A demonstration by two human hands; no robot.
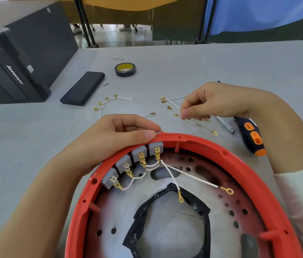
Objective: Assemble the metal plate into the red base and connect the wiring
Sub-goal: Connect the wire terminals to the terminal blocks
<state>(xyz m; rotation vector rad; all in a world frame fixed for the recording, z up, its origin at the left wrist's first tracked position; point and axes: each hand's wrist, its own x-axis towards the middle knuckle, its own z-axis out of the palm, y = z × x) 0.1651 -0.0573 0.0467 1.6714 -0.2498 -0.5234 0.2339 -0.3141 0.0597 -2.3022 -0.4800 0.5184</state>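
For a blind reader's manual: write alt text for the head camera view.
A person's left hand steadies the rim of a red base holding a metal plate and four grey switches linked by white wires, while the right hand pinches a loose wire harness on the grey table. An orange-and-black screwdriver, tape roll and another harness lie nearby.

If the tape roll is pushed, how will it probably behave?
The tape roll lies flat on the table, so it would likely slide, not roll. It looks small and hollow, so probably light. Stood on edge, it might roll away.
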